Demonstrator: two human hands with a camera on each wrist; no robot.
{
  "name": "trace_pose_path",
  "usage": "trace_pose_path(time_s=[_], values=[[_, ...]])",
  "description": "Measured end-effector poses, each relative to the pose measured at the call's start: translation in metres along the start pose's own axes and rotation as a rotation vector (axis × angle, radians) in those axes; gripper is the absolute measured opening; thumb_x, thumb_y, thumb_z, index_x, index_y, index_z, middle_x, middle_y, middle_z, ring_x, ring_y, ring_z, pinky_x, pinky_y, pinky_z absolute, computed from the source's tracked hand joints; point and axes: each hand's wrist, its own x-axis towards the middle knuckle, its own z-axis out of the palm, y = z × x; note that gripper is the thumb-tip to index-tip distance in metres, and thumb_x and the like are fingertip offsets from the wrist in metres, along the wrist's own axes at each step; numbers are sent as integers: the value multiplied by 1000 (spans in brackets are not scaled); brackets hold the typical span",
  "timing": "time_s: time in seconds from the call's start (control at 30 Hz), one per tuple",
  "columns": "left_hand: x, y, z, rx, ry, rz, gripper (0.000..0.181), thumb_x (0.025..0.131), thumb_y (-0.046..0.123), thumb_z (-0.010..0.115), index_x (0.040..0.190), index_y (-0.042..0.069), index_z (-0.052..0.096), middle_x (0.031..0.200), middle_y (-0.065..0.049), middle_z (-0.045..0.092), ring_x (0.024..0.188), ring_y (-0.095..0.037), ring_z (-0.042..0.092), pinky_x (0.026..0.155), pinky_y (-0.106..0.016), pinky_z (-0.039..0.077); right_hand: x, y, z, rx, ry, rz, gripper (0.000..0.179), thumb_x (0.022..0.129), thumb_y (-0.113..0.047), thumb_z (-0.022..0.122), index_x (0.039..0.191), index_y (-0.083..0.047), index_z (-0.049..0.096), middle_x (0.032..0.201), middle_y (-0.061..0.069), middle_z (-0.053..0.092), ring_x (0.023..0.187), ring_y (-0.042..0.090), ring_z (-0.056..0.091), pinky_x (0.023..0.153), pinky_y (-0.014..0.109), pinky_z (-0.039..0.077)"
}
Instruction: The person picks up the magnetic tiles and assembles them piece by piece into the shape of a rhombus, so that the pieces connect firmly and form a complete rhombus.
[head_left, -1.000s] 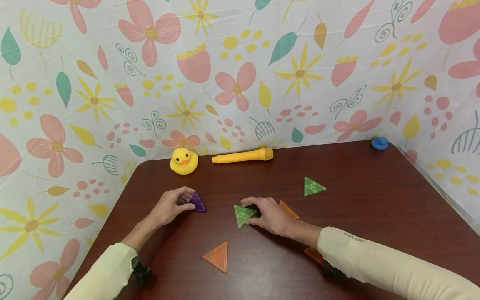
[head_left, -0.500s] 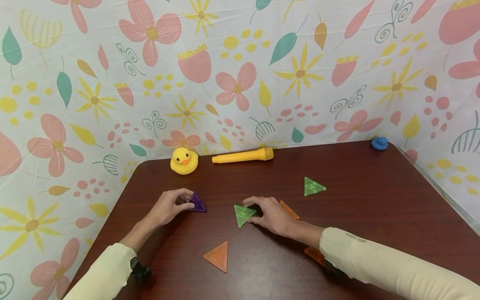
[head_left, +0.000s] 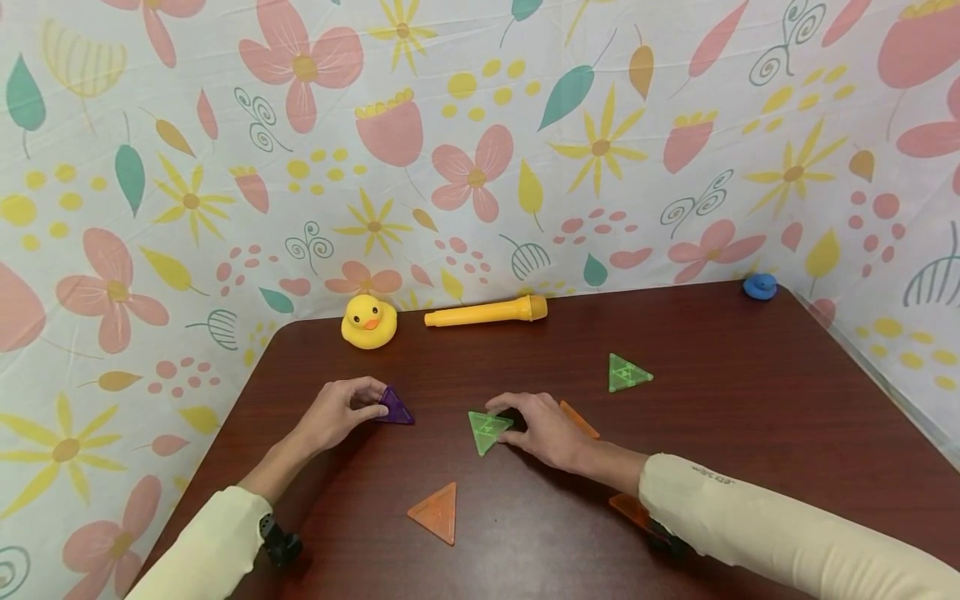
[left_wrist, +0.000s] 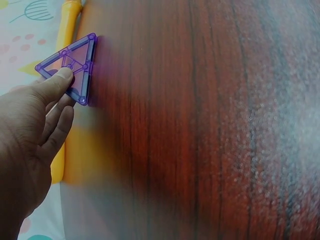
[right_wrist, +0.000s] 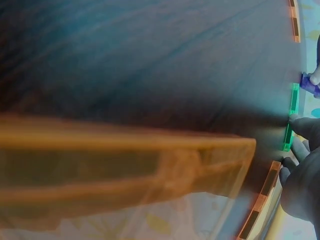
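My left hand [head_left: 333, 412] pinches a purple triangular magnetic tile [head_left: 397, 407]. In the left wrist view, the thumb lies on the face of that tile [left_wrist: 91, 55] and the fingers are behind it. To the right, my right hand [head_left: 543, 429] holds a translucent green triangular magnetic tile [head_left: 486, 429] at its right-hand corner, between thumb and fingers. In the right wrist view this green tile [right_wrist: 294, 100] appears edge-on beside the hand [right_wrist: 305, 190]. A gap separates the purple tile from the green one. An orange triangular tile [head_left: 438, 512] lies on the table nearer to me.
A second green tile [head_left: 626, 373] lies further right. One orange tile [head_left: 577, 419] is behind my right hand, another [head_left: 628, 508] partly under the sleeve. Along the back stand a yellow duck [head_left: 368, 322], a yellow toy microphone [head_left: 486, 312] and a blue duck [head_left: 761, 287].
Almost nothing differs. My right-hand fingers have shifted very slightly to the right; both hands keep their tiles in about the same places.
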Motion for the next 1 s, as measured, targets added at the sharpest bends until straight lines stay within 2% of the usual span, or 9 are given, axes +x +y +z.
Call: trace_pose_path(time_s=[0.33,0.57,0.77,1.0], values=[[1,1,1,-11,-3,18,19,94,12,83,112,13,78,102,2,77,94,-16,72,85,-35,60,3,3,-5,7,-45,-51,43,92,3,81,133,-4,69,129,7,73,119,27,70,96,44,58],[2,2,0,-10,6,27,19,93,11,84,111,13,78,101,2,78,93,-16,73,84,-35,61,2,-3,-5,0,-58,-2,48,96,7,73,141,-1,62,139,12,65,130,32,62,102,49,54],[3,6,-1,2,13,36,18,93,13,84,110,14,79,101,4,78,93,-14,73,86,-38,61,-2,-10,4,-39,23,-8,43,95,-6,81,133,2,64,128,14,65,118,31,63,96,48,55],[4,11,0,-15,12,46,17,93,15,84,110,14,79,102,7,78,95,-12,73,88,-36,60,-3,-15,12,-82,52,49,64,84,-26,94,133,1,63,124,10,63,114,28,59,96,47,54]])
